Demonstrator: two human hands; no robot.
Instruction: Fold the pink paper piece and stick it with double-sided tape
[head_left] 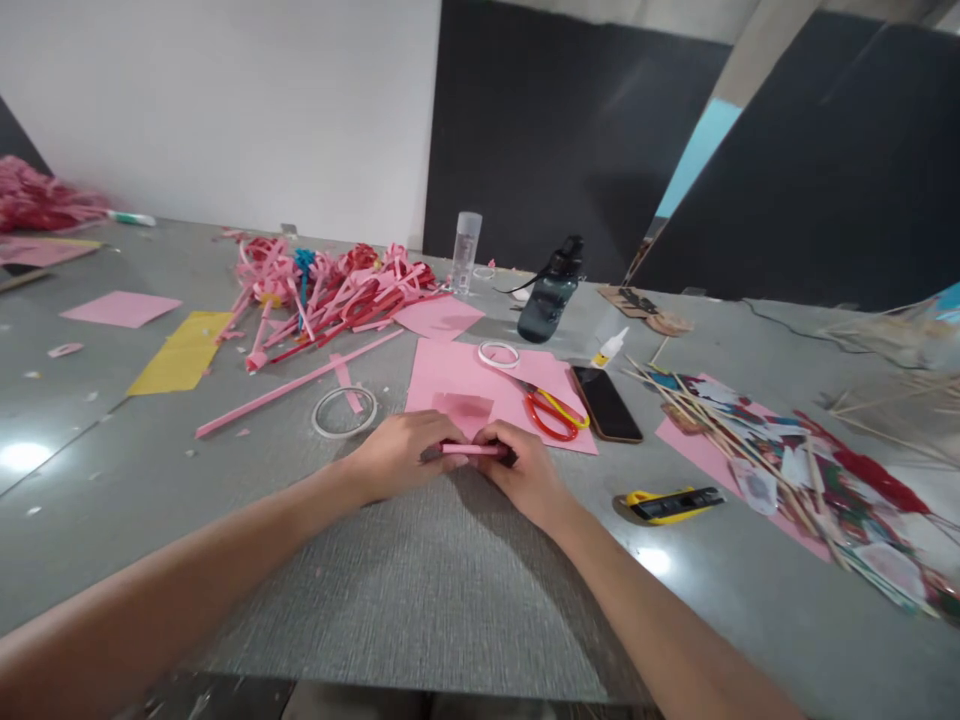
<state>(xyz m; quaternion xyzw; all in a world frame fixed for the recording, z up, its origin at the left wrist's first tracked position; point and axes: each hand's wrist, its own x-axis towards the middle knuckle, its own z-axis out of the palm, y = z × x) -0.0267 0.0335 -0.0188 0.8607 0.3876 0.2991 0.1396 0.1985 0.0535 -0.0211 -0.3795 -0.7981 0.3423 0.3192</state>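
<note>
My left hand and my right hand meet over the grey table, both pinching a thin rolled pink paper strip that lies flat between the fingertips. Just beyond them lies a pink paper sheet with a smaller pink piece on it. Red-and-yellow scissors rest on that sheet to the right of my hands. A clear tape ring sits to the left, a smaller white one farther back.
A black phone and yellow utility knife lie right of my hands. A pile of pink and red paper sticks, a dark water bottle, a clear bottle, a glue bottle, yellow paper and wooden skewers with printed cutouts surround them.
</note>
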